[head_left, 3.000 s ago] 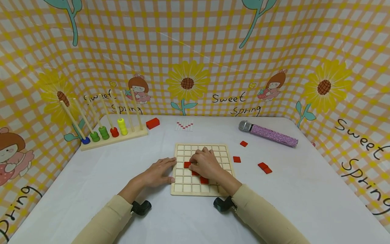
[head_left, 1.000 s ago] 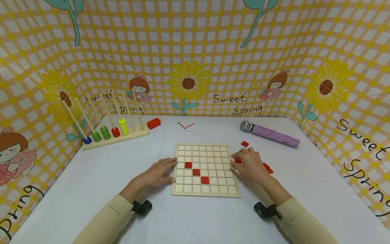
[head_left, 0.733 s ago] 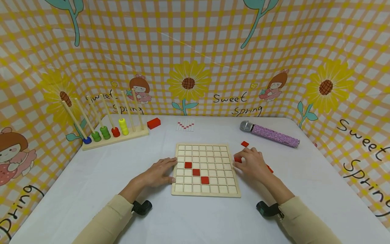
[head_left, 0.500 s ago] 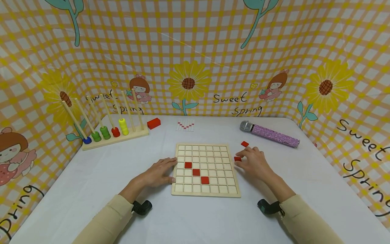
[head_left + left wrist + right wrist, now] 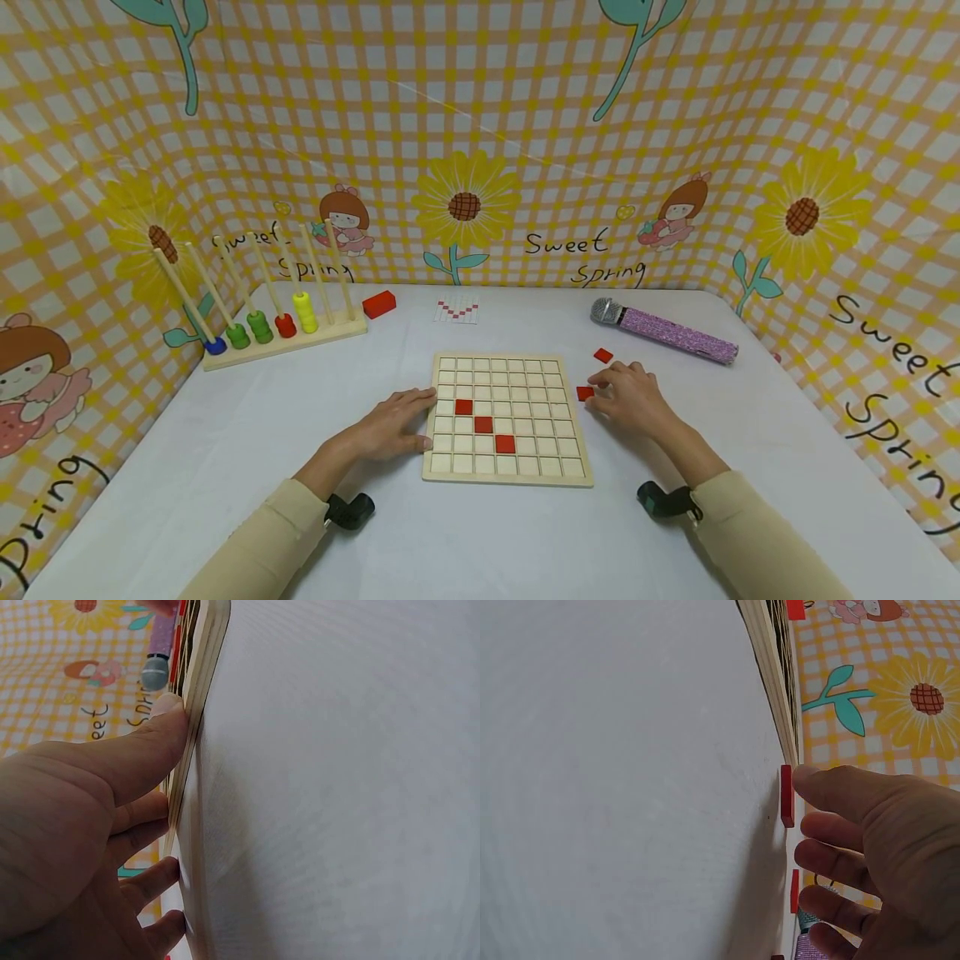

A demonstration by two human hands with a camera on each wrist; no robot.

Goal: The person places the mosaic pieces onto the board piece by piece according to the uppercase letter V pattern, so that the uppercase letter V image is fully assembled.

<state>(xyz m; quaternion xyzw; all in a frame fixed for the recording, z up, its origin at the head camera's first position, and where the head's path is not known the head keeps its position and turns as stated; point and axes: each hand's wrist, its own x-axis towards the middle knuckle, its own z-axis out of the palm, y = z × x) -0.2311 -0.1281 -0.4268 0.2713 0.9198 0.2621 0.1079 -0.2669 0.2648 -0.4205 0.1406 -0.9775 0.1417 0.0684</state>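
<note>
A wooden grid board [image 5: 507, 479] lies on the white table with red square tiles in three of its cells, forming a diagonal; the middle tile [image 5: 483, 425] is one of them. My left hand [image 5: 382, 427] rests against the board's left edge, fingers and thumb spread along it, also seen up close in the left wrist view. Right of the board, my right hand [image 5: 630, 400] hovers low beside a loose red tile [image 5: 584, 393]. In the right wrist view its thumb tip is right at that tile [image 5: 787, 796], while the other fingers are loosely bent and apart from it.
Another red tile [image 5: 603, 355] lies farther back. A glittery purple microphone [image 5: 671, 333] is at the back right. At the back stand a pattern card [image 5: 456, 309], a red block [image 5: 379, 304] and a peg abacus [image 5: 285, 340] with coloured beads. Patterned cloth surrounds the table.
My right hand has left the board and moved right to the loose tiles, then drifted slightly farther right, hiding the overlapping tiles there. My left hand has stayed at the board's edge.
</note>
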